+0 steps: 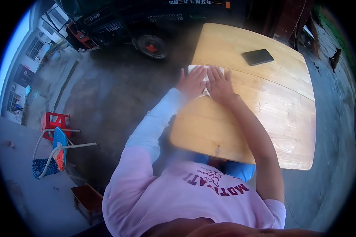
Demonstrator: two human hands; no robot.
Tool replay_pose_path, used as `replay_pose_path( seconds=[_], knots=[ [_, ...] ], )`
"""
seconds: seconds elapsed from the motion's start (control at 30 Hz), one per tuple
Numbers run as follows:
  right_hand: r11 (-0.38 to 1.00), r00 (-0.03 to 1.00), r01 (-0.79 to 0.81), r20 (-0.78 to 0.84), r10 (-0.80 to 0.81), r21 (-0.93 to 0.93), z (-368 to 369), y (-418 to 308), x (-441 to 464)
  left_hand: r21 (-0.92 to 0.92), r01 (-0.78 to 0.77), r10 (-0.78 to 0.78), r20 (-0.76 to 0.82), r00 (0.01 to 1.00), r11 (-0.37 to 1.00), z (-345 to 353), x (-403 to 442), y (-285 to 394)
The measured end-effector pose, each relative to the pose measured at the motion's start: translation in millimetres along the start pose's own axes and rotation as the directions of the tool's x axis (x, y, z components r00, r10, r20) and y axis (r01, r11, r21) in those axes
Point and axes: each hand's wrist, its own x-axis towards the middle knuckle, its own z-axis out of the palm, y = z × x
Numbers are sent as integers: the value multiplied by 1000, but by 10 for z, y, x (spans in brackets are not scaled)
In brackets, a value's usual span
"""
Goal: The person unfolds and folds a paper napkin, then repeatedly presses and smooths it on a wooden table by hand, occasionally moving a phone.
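Observation:
Both of my hands lie side by side on a white cloth or paper near the left edge of a light wooden table [213,126]. My left hand [193,82] is flat with its fingers stretched out over the left part of the white sheet [193,68]. Close beside it, my right hand [220,85] presses flat on the sheet's right part, its fingers also extended. Most of the sheet is hidden under my hands. A dark phone [258,57] rests on the table, beyond and to the right of my right hand.
A dark three-wheeled vehicle [118,25] stands beyond the table, its wheel [152,46] at the back left. On the left are a red stool [51,121], a blue chair [46,166] and a small brown wooden stool [88,198]. An animal [335,60] is at the far right.

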Motion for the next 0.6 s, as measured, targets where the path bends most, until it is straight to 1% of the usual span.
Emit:
replay_pose_path(
  seconds=[0.07,0.17,0.27,0.33,0.37,0.4,0.43,0.47,0.53,0.6],
  knots=[
    [999,999,-36,9,36,-21,-24,68,56,68,-54,55,-8,998,996,203,183,-90],
    [999,998,-48,46,49,-25,-122,86,-39,-41,20,-20,-9,1000,999,5,77,107],
    [1000,995,-10,99,8,25,-305,-90,-427,3,-46,45,-194,980,999,-72,-366,378],
    [997,991,32,126,-41,73,-535,-255,-768,-23,-39,34,-189,981,999,-326,-686,658],
    [994,989,57,134,-69,93,-658,-347,-951,-80,-39,25,-168,986,996,-416,-859,800],
    [991,980,79,175,-96,105,-801,-430,-1111,-139,-39,18,-148,989,989,-493,-1023,928],
    [990,957,100,264,-124,103,-935,-492,-1242,-173,-53,30,-129,991,984,-585,-1168,1020],
    [986,954,113,265,-142,123,-1027,-555,-1367,-217,-75,52,-109,993,973,-646,-1260,1097],
    [988,961,101,247,-127,117,-1069,-593,-1488,-189,-78,64,-77,995,979,-700,-1300,1145],
    [990,962,82,249,-109,115,-1056,-531,-1398,-165,-102,96,-43,994,981,-665,-1261,1114]
  ],
)
